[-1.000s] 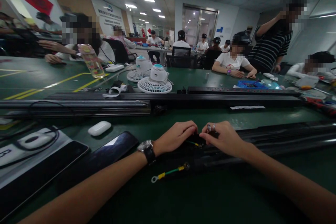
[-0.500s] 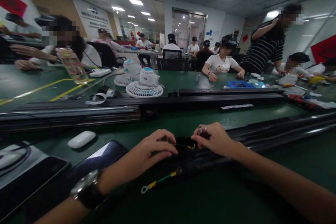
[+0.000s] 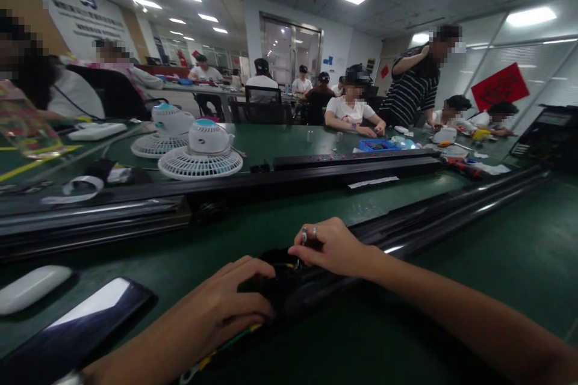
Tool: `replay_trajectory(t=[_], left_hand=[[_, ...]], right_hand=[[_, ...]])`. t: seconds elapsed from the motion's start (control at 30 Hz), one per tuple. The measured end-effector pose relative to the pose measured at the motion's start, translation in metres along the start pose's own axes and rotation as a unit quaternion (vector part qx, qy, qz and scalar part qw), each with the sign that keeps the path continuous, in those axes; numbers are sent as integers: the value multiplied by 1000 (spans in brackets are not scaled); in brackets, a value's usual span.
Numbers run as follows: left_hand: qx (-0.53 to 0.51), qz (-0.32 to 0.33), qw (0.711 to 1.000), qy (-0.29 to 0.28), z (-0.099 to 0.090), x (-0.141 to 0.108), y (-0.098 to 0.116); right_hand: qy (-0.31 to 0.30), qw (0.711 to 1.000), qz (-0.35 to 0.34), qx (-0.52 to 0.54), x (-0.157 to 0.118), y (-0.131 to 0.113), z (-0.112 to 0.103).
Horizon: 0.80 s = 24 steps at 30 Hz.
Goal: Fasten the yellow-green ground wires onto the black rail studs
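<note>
Left hand (image 3: pixel 226 307) is shifted toward near edge of table (image 3: pixel 519 246), held open at bar (image 3: pixel 442 222); right hand (image 3: pixel 323 246) is kept curled by wire (image 3: pixel 284 264), grip unclear. Bar likely being steadied.

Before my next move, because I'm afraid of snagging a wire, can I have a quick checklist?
1. Right hand near the black rail: ok.
2. Green-yellow wire clear of the left hand: not ok, it shows right along the hand's lower edge.
3. Left grip on that wire: cannot tell, the fingers hide it.
4. Right grip on the second wire: cannot tell, contact is too dark.
5. White fans away from both hands: ok.
</note>
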<state>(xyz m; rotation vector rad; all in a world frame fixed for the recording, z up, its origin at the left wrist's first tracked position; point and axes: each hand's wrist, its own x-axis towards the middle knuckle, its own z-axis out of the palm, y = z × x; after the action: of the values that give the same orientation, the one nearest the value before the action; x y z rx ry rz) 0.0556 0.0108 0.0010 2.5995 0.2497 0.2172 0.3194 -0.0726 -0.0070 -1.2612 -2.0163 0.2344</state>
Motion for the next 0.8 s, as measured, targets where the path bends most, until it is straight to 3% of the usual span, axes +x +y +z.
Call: replay_trajectory(t=[0.23,0.4,0.67,0.8], left_hand=[[30,-15,999,-8,12,-1,-8],[7,-14,1000,17,17,1,-7],[47,43,998,21,26,-1,-22],[44,36,998,16,26,-2,-24]], right_hand=[[8,1000,4,4,-2,-2,1],[20,1000,10,6,-4,-2,3],[32,999,2,13,-4,-1,5],[35,999,-1,16,-4,-2,4]])
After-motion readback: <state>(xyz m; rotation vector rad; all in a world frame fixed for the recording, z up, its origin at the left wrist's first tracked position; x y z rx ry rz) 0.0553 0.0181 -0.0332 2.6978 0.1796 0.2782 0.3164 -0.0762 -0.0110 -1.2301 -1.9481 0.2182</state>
